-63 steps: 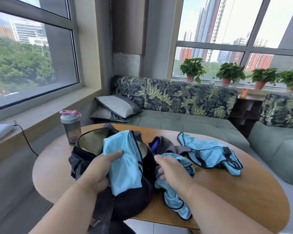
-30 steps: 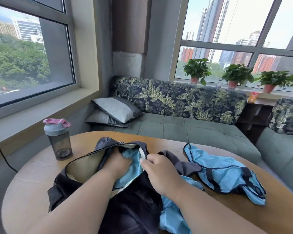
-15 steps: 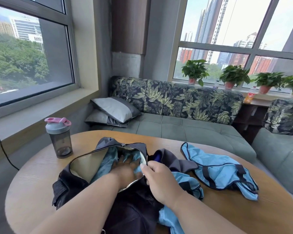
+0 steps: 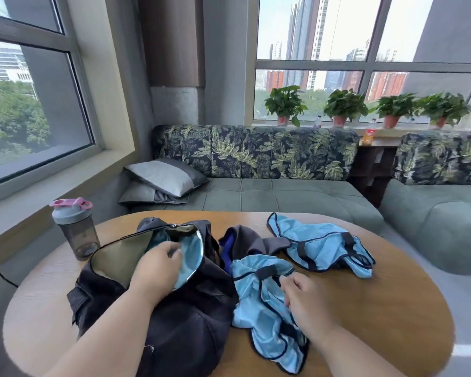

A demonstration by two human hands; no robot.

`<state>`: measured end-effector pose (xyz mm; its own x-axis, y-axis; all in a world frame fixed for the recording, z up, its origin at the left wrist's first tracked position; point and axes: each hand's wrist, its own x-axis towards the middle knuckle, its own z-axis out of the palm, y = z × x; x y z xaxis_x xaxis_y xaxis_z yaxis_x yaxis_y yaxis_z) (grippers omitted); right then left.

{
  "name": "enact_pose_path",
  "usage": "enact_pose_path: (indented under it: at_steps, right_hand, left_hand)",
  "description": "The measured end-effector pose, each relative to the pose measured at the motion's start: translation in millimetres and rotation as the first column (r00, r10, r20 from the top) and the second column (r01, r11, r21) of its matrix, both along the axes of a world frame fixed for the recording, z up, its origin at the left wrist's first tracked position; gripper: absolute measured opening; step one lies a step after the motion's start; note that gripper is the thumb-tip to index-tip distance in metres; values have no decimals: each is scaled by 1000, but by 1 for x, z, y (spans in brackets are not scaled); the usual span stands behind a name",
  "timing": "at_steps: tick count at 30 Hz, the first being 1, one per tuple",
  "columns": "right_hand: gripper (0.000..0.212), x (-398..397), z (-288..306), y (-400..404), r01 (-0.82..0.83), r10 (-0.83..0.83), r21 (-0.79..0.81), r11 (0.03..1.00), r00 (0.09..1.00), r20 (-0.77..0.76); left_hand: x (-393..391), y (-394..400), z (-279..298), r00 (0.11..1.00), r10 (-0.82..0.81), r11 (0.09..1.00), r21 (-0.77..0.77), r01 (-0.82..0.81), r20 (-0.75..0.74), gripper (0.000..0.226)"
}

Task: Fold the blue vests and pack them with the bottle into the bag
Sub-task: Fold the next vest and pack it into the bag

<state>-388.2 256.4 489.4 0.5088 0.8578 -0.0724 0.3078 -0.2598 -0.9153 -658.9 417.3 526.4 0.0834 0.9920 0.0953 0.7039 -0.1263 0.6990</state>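
Right now the left hand [image 4: 158, 270] presses a vest into the open bag [image 4: 174, 308], fingers relaxed, while the right hand [image 4: 305, 297] pinches the crumpled vest [image 4: 259, 303] beside it. That cloth looks limp and light, best taken by its dark trim. Another vest [image 4: 321, 243] lies toward the counter [image 4: 378, 308]'s far edge, the bottle [image 4: 75, 227] at its left edge, with bare wood at the right.

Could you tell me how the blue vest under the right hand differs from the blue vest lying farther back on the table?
The near vest lies beside the bag, with the right hand on it; the far vest lies untouched, apart from both hands. The near vest reaches the table's front edge; the far vest sits towards the sofa side. Both are light blue with dark trim, crumpled and unfolded.
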Motion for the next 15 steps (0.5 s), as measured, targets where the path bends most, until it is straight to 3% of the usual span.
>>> enact_pose_path:
  at_steps: [3, 7, 11, 15]
  right_hand:
    - [37, 28, -17, -29, 75, -74, -40, 996, 997, 24]
    - [37, 46, -33, -54, 102, -102, -77, 992, 995, -2]
    - [34, 53, -40, -65, 42, -48, -131, 990, 998, -45]
    - [33, 55, -44, -65, -25, 23, -174, 984, 1000, -17]
  left_hand:
    - [21, -52, 36, 975, 97, 968, 209, -138, 198, 19]
    - [64, -101, 48, 970, -119, 962, 268, 59, 212, 17]
    - [108, -120, 11, 951, -309, 936, 183, 301, 15, 5]
    - [132, -124, -48, 842, -402, 914, -99, 393, -361, 69]
